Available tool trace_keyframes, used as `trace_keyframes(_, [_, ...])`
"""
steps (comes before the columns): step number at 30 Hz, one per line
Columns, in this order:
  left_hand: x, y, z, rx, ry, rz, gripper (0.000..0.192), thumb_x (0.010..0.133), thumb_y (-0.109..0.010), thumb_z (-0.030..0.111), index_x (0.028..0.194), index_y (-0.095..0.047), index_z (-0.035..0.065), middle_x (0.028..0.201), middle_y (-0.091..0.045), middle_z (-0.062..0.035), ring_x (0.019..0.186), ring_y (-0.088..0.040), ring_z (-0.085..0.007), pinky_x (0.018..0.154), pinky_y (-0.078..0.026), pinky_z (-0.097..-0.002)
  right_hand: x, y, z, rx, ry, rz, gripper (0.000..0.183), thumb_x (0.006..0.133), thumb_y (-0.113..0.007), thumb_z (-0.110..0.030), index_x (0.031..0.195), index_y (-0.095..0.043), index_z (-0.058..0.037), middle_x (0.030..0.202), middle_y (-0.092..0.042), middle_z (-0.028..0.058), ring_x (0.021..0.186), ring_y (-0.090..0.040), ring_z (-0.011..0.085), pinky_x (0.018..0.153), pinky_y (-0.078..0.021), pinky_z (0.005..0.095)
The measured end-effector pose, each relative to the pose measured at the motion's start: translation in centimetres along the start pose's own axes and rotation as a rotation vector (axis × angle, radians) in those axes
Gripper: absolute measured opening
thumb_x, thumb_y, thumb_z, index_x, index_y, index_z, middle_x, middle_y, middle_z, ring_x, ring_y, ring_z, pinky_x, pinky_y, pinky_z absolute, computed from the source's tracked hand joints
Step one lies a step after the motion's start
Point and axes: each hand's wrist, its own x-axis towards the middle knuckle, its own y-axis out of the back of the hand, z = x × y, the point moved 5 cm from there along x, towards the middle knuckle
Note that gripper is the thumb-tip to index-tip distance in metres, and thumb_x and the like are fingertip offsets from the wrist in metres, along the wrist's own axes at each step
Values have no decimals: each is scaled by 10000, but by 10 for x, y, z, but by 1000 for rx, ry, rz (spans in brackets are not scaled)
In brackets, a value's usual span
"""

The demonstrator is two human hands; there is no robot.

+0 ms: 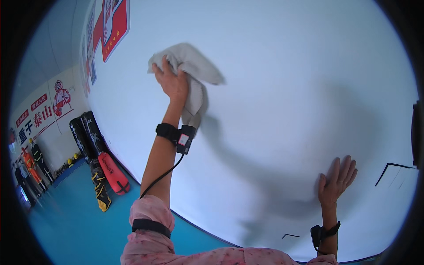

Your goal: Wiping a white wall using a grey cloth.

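Note:
My left hand [172, 84] grips a folded pale grey cloth [195, 63], raised high against a white wall [265, 59]. One flap of the cloth hangs below the wrist, and its right corner looks slightly blurred. Lower down on the right, my right hand [337, 182] is spread with its palm toward the wall and holds nothing. Whether that palm touches the wall or hovers just before it, I cannot tell. Both wrists carry a strapped black device, the left one [185, 139] with a cable running down the forearm. Shadows of my arms fall across the wall.
Red and white panels [116, 33] are fixed at the wall's upper left. Black punching bags [91, 132] and a red bag [114, 174] lean by the wall's base on the blue floor [73, 222]. Mannequins in firefighting gear [33, 162] stand farther back. A dark object [416, 132] borders the right.

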Motion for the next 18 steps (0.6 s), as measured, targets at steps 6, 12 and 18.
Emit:
trace_keyframes(6, [-46, -39, 160, -207, -306, -44, 567, 760, -624, 243, 1277, -497, 47, 1418, -282, -277, 1347, -190, -440, 1092, -193, -513, -6, -4, 4, -16, -24, -10, 523, 927, -422, -359, 1348, -438, -49, 1472, -287, 196, 1381, -207, 390, 1106, -128, 546])
trace_keyframes(12, [-143, -32, 319, -407, -887, -341, 723, 651, -691, 531, 1261, -550, 169, 1483, -233, -195, 1350, -107, -516, 1001, -174, -692, -7, 1, 2, 45, -48, 10, 504, 877, -503, -258, 1332, -459, -47, 1449, -329, 193, 1361, -259, 385, 1102, -166, 548])
trace_keyframes(18, [-65, -52, 246, -340, -738, -139, 614, 707, -662, 454, 1250, -551, 190, 1443, -285, -223, 1294, -234, -515, 976, -277, -610, -21, 3, 7, 24, -21, -40, 503, 894, -490, -267, 1348, -438, -56, 1459, -318, 186, 1374, -245, 362, 1107, -158, 542])
